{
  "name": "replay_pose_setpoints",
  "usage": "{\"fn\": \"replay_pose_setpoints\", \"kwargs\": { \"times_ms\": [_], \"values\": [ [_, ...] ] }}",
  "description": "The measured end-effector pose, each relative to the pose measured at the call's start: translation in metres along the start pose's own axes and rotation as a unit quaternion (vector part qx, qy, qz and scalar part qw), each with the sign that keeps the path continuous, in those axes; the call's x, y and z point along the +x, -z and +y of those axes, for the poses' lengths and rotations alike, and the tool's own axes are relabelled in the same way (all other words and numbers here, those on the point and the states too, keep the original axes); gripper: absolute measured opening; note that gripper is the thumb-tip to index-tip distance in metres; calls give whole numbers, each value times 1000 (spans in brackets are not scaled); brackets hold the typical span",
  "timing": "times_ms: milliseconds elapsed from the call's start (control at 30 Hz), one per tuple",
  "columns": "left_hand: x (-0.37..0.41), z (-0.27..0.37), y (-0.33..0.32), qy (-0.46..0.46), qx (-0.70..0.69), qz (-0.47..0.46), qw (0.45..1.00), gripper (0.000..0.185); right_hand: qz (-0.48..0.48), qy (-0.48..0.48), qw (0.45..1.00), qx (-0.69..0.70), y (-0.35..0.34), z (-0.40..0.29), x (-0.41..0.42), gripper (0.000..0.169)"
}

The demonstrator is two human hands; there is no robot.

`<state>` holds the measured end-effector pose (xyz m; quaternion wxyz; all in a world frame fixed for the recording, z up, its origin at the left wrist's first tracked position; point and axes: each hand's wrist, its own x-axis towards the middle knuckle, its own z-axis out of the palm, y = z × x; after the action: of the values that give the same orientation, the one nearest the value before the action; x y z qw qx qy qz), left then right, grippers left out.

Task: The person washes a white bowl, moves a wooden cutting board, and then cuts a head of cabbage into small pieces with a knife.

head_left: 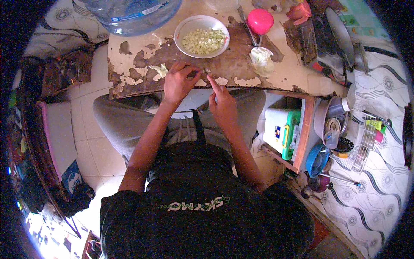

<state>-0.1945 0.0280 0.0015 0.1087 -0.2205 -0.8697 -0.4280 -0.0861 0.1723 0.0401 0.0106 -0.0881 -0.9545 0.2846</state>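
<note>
A white bowl (202, 36) of finely diced pale green vegetable stands on the worn wooden table, just beyond my hands. My left hand (180, 80) is at the table's near edge, its fingers curled and pinched towards the right; what is between them is hidden. My right hand (222, 100) is beside it, index finger stretched out along what looks like a small knife (206, 70), mostly hidden. Pale leaf scraps (159, 70) lie left of my left hand. A cut piece of pale cabbage or lettuce (262, 61) rests to the right of the bowl.
A large clear blue water container (132, 16) stands at the back left. A pink round object (260, 21) and a long metal utensil (247, 26) lie at the back right. Pans (339, 35) are at the far right. Below them are a blue basket (317, 161) and a wire rack (365, 142).
</note>
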Motion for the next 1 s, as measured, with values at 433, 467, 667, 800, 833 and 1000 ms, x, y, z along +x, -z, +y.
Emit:
{"fn": "replay_pose_setpoints", "kwargs": {
  "times_ms": [433,467,667,800,833,1000],
  "values": [
    [2,2,3,9,6,-8,1000,11,4,6,1000,22,8,-4,-5,65],
    [2,2,4,9,3,-13,1000,12,6,12,999,33,8,-4,-4,65],
    [2,2,4,1,1,-17,1000,12,3,22,1000,-6,-1,-4,-2,65],
    [2,3,6,3,-1,-20,1000,11,34,41,998,23,-5,-1,0,65],
    [2,2,6,-9,-4,-15,1000,12,34,37,998,36,-5,1,0,65],
    [1,-3,5,-19,-13,-15,1000,12,27,34,999,31,0,2,-4,65]
  ]
}}
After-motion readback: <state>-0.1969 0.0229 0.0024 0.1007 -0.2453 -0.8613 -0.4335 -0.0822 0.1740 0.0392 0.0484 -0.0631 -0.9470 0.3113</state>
